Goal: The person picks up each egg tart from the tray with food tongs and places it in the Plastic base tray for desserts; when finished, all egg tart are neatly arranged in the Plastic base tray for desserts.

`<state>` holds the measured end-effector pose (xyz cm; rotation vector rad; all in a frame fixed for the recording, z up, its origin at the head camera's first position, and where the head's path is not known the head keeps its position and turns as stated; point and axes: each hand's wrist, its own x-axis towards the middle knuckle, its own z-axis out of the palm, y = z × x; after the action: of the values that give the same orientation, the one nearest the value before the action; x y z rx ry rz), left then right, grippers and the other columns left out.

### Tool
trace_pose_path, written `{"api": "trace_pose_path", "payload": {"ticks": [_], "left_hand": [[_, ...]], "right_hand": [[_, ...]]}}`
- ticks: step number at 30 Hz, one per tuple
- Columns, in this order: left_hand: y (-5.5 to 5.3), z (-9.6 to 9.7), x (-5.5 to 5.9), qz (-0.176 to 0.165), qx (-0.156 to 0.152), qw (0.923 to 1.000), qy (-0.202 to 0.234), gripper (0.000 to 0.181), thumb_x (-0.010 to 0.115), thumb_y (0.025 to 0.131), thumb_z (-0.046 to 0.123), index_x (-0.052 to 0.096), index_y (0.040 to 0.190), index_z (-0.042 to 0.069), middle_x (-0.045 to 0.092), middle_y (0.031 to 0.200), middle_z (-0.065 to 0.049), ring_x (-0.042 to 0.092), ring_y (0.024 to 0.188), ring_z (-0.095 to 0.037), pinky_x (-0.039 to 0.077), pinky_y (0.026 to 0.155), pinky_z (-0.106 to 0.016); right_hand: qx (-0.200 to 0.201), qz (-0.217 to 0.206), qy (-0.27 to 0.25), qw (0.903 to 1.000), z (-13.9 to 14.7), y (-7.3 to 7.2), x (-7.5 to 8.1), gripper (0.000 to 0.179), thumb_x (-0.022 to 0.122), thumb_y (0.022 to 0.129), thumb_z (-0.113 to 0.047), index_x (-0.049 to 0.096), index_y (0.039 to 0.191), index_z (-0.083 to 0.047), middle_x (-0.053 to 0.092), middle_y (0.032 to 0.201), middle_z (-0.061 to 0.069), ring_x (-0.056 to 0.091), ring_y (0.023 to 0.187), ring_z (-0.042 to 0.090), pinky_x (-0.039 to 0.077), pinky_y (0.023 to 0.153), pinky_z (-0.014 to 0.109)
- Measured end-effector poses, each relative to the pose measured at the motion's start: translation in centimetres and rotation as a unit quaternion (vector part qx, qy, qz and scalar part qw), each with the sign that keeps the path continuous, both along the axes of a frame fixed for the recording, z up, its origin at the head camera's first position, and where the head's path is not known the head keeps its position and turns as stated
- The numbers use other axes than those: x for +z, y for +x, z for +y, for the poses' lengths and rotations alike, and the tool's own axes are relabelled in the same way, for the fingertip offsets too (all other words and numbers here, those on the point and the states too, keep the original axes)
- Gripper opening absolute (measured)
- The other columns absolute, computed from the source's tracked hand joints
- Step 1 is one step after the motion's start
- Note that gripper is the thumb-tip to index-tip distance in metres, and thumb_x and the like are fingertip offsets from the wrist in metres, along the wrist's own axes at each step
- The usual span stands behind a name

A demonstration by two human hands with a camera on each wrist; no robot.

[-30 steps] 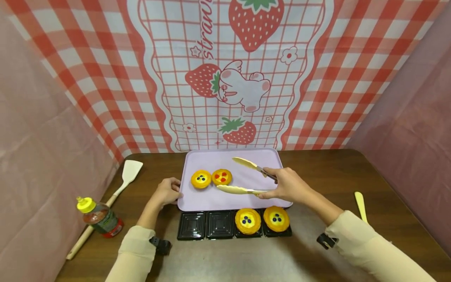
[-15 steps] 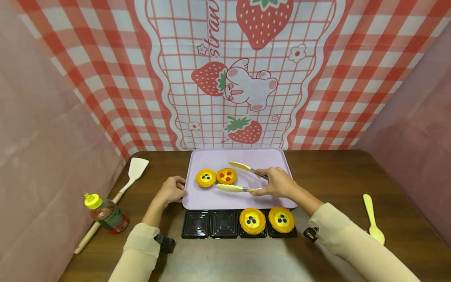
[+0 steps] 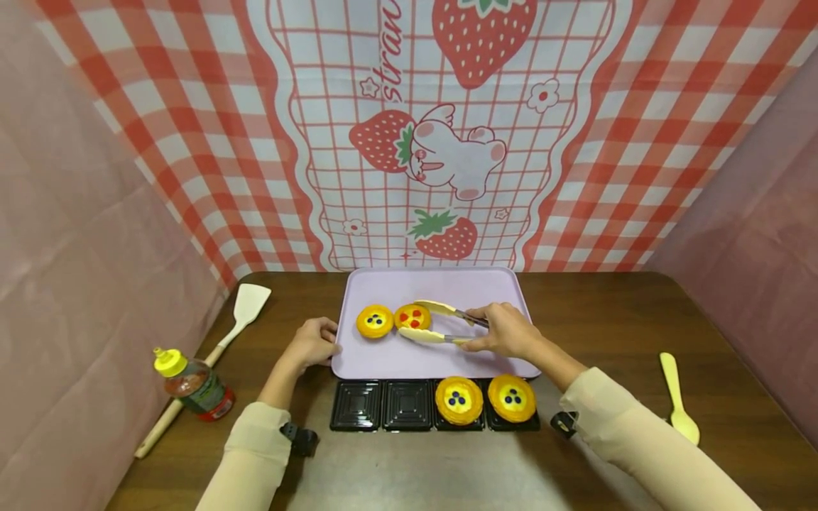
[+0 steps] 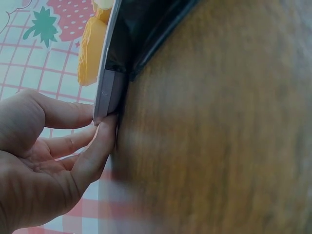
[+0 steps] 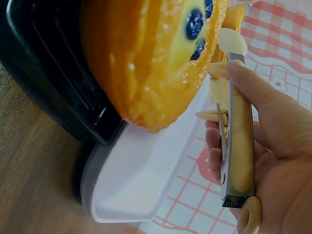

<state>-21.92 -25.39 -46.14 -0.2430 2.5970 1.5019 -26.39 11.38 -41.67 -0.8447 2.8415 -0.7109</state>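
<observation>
My left hand (image 3: 314, 343) pinches the left rim of a lilac tray (image 3: 473, 284); in the left wrist view the thumb is on one side and a finger on the other. My right hand (image 3: 508, 331) grips yellow-tipped tongs (image 3: 427, 336) over the tray. Spread tong tips stand at the right side of a tart with red toppings (image 3: 412, 318), one behind it and one in front; whether they touch it I cannot tell. Beside that tart, to the left, lies a blueberry tart (image 3: 375, 321). The metal handle of the tongs (image 5: 241, 141) shows in the right wrist view.
Before the tray runs a black container (image 3: 409, 406) with several square compartments. Its two right compartments hold blueberry tarts (image 3: 459, 401). At left lie a white spatula (image 3: 249, 304) and a yellow-capped bottle (image 3: 203, 389). A yellow spoon (image 3: 679, 404) lies at right.
The tongs have moved left and a little back, so their tips now reach around the right side of the red-topped tart. The left hand keeps its place on the tray. The head view has shifted slightly.
</observation>
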Motion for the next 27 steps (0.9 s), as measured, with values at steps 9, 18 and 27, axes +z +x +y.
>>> {"api": "trace_pose_path", "payload": {"ticks": [9, 18, 27], "left_hand": [[-0.1, 0.0, 0.0, 0.0, 0.001, 1.0, 0.003, 0.04, 0.067, 0.076, -0.012, 0.055, 0.115, -0.013, 0.057, 0.088, -0.017, 0.058, 0.07, -0.023, 0.061, 0.056, -0.036], [0.0, 0.1, -0.2, -0.002, -0.003, 1.0, -0.002, 0.034, 0.067, 0.077, -0.011, 0.055, 0.108, -0.012, 0.056, 0.088, -0.017, 0.058, 0.069, -0.023, 0.06, 0.055, -0.035], [0.1, 0.0, -0.2, -0.002, 0.003, 1.0, -0.003, 0.033, 0.067, 0.078, -0.011, 0.056, 0.108, -0.012, 0.057, 0.089, -0.018, 0.059, 0.071, -0.024, 0.06, 0.055, -0.035]], "right_hand": [[0.004, 0.002, -0.013, 0.9999, 0.4, 0.1, 0.0, 0.068, 0.088, 0.074, -0.033, 0.065, 0.126, 0.004, 0.068, 0.116, 0.022, 0.047, 0.06, 0.014, 0.042, 0.054, 0.026], [0.008, 0.019, -0.015, 0.9997, 1.1, 0.3, 0.6, 0.069, 0.086, 0.076, -0.036, 0.064, 0.126, 0.006, 0.066, 0.121, 0.022, 0.053, 0.069, 0.017, 0.043, 0.059, 0.028], [0.015, 0.038, -0.013, 0.9991, 1.8, 1.3, 2.2, 0.067, 0.086, 0.076, -0.036, 0.065, 0.126, 0.004, 0.07, 0.114, 0.017, 0.056, 0.076, 0.017, 0.048, 0.066, 0.032]]}}
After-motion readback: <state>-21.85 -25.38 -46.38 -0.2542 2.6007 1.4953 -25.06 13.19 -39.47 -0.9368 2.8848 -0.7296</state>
